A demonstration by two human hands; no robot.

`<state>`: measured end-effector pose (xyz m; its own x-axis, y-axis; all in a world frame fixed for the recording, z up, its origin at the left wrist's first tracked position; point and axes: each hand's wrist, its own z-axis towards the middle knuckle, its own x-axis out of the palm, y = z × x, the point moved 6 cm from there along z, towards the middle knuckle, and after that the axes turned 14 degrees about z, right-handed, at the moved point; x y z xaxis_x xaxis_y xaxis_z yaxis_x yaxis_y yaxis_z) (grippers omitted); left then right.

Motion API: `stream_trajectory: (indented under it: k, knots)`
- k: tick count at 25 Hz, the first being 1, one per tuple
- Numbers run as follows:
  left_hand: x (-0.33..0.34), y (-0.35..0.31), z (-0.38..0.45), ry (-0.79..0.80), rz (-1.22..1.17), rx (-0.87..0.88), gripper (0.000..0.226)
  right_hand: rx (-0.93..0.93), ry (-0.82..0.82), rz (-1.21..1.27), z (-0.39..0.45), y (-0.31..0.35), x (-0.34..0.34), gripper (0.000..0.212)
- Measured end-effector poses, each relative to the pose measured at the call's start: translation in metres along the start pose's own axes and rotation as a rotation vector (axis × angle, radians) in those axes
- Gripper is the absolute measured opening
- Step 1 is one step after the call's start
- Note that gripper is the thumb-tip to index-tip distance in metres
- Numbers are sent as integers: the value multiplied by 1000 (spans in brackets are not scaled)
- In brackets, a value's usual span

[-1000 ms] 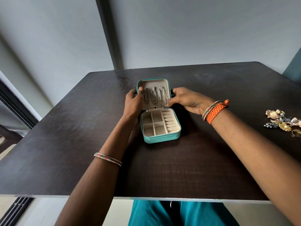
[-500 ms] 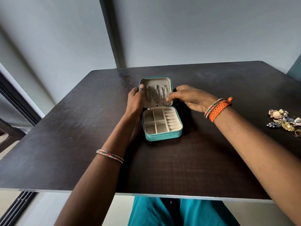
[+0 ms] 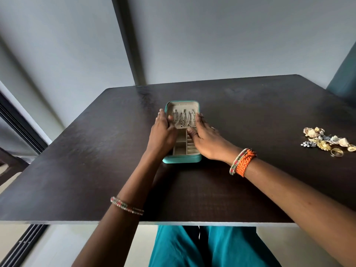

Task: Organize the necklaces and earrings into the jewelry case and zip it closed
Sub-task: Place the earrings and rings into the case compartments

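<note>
A teal jewelry case (image 3: pixel 182 159) lies open at the middle of the dark table (image 3: pixel 96 160), its beige lid upright at the back. Several silver necklaces (image 3: pixel 184 118) hang in a row inside the lid. My left hand (image 3: pixel 162 132) rests along the lid's left edge, thumb on the lining beside the chains. My right hand (image 3: pixel 207 138) lies flat at the lid's right edge, its thumb over the tray dividers. Both hands cover most of the tray's compartments. A heap of gold and silver earrings (image 3: pixel 327 140) lies far right on the table.
A gold ring (image 3: pixel 336 152) lies at the near side of the earring heap. A teal chair back (image 3: pixel 344 74) stands past the table's right corner. The table's front edge (image 3: pixel 173 222) runs above my teal-clad lap.
The camera has shifted, so the case looks squarer on. My right hand left the chains and moved down to lie flat beside the lid. My left hand slid lower over the tray.
</note>
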<state>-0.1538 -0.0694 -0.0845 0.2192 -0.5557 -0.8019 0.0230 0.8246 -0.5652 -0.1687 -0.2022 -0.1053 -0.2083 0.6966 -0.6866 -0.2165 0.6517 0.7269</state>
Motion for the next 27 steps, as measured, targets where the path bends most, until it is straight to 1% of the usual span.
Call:
stream_trajectory:
  k: [2,6,8,10,12,13,15,17,18,20,24,27]
  knots:
    - [5,-1,-13,37,2,21,50,11,-11,-12,0,-1,0,65]
    - [11,2,-13,106,83,33,55,47,-8,-74,1,-1,-3,66]
    - [11,4,-13,94,106,34,55,60,-34,-71,-3,-1,-9,66]
    - [7,1,-15,20,174,39,53,60,-75,-41,-11,0,-17,67]
    - [-4,-13,-22,-126,280,76,50,54,-168,-6,-22,1,-32,68]
    - [-9,-26,-27,-193,312,114,50,43,-237,-1,-28,2,-42,65]
    - [-9,-65,-42,-271,314,245,49,5,-389,-31,-50,-1,-72,52]
    - [1,-109,-56,-297,266,415,51,-32,-498,-85,-74,-12,-106,39]
    - [9,-130,-63,-286,224,489,50,-30,-533,-112,-88,-21,-122,34]
    - [32,-164,-70,-196,102,557,44,34,-576,-164,-113,-50,-153,30]
    - [93,-202,-75,113,-21,592,40,185,-644,-164,-160,-108,-192,29]
    - [127,-213,-78,269,-88,542,36,229,-704,-139,-186,-140,-200,26]
